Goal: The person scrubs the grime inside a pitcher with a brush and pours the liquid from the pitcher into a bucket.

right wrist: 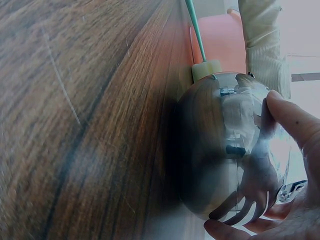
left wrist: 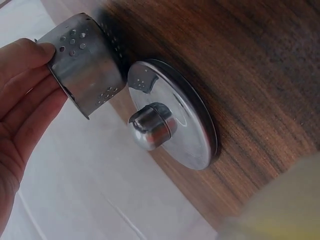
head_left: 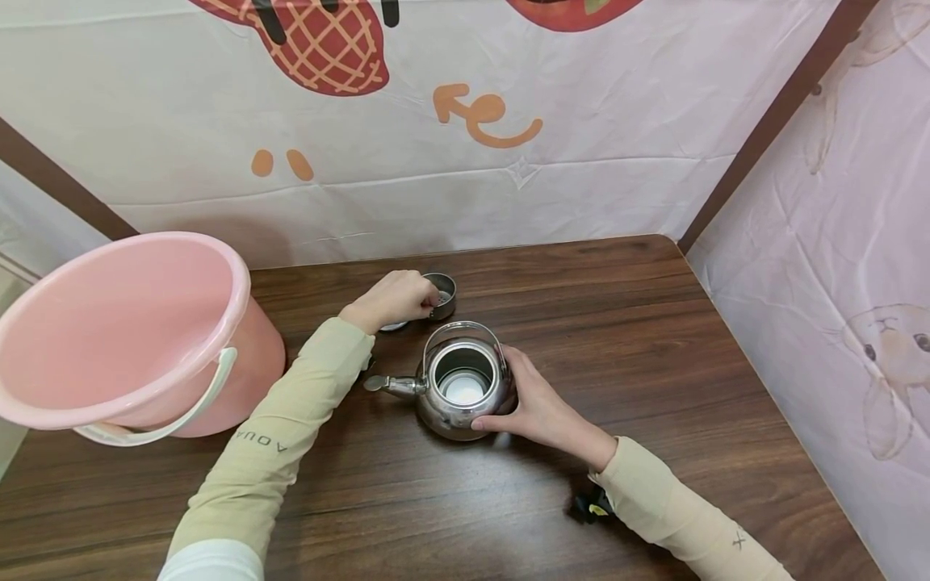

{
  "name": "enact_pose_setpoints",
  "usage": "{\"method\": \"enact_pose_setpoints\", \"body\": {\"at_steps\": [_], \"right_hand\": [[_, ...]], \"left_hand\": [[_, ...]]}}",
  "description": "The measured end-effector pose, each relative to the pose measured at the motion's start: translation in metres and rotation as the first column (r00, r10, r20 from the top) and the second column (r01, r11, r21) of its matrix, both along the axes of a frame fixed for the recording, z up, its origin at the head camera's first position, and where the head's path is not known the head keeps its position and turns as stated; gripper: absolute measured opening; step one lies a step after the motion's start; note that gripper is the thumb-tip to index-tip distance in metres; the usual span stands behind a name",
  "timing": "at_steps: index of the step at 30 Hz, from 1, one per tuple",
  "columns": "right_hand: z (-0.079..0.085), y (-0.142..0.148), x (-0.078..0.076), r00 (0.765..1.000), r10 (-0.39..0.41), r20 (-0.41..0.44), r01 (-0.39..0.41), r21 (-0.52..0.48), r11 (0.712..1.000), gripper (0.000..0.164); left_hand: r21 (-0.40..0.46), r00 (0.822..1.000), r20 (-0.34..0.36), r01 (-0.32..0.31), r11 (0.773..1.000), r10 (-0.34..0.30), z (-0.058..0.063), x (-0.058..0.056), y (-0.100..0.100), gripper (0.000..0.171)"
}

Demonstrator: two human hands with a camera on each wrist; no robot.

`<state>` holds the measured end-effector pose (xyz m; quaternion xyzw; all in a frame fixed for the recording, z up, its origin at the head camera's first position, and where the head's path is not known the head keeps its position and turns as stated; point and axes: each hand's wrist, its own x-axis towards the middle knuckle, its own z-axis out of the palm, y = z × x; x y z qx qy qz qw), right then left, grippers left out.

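Note:
A shiny steel teapot (head_left: 465, 415) stands lidless on the table, its spout pointing left and its wire handle raised. My right hand (head_left: 541, 403) grips its right side, thumb in front and fingers behind; the right wrist view shows the fingertips against the polished body (right wrist: 215, 150). Beyond the teapot, my left hand (head_left: 395, 298) pinches the rim of a steel tea strainer (left wrist: 87, 65) with small holes in its wall. In the left wrist view the strainer is tilted beside the round teapot lid (left wrist: 187, 127), which lies knob up on the wood.
A large pink bucket (head_left: 265, 355) with a white handle stands at the left, beside my left forearm. In the right wrist view a thin green stick (right wrist: 196, 32) with a pale block at its end shows behind the teapot. A cloth-covered wall (head_left: 407, 210) borders the table's back edge.

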<state>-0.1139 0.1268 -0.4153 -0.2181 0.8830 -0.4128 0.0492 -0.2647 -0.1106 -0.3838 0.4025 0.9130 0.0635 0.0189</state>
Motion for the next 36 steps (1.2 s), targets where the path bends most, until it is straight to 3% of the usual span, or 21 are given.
{"method": "enact_pose_setpoints", "body": {"at_steps": [16, 20, 25, 36], "right_hand": [[-0.001, -0.001, -0.001, 1.0, 0.002, -0.021, -0.002, -0.003, 1.0, 0.095], [-0.001, -0.001, -0.001, 1.0, 0.001, -0.016, -0.001, -0.003, 1.0, 0.095], [0.0, -0.001, 0.0, 1.0, 0.0, -0.016, 0.0, -0.005, 1.0, 0.096], [0.0, -0.002, 0.002, 1.0, -0.008, -0.014, 0.008, 0.003, 1.0, 0.095]], "left_hand": [[-0.014, 1.0, 0.002, 0.016, 1.0, -0.016, -0.006, 0.0, -0.002, 0.007], [-0.019, 0.999, 0.035, -0.003, 1.0, 0.004, -0.005, 0.001, -0.003, 0.006], [-0.013, 0.996, 0.07, -0.05, 0.999, 0.051, 0.0, 0.003, -0.005, 0.003], [-0.003, 0.994, 0.044, -0.102, 0.995, 0.102, 0.02, 0.016, -0.01, 0.012]]}}
